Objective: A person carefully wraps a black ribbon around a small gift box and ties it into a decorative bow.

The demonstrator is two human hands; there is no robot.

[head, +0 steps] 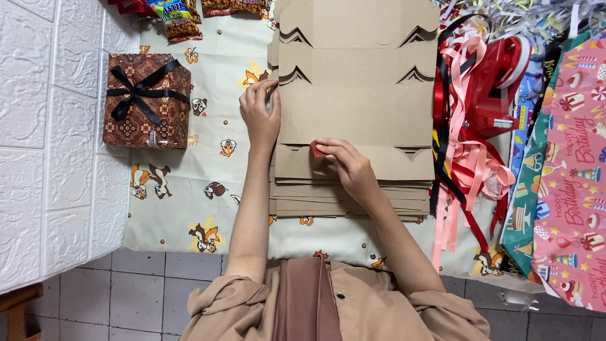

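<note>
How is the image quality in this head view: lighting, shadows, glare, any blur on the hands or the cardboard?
Head view: even, soft light, no glare; only faint shadows beside the left hand and under the stack of flat cardboard. Right hand and wrapped gift box look sharp, no motion blur. Ribbons are crisp; wall tile lines bend slightly at the left edge.

A brown patterned gift box (147,101) tied with a black ribbon bow sits at the left on a cartoon-printed cloth (208,208). Snack packets (183,16) lie at the top. At right lie red, pink and black ribbons (464,158), a red tape dispenser (499,82) and birthday wrapping paper (571,170).
</note>
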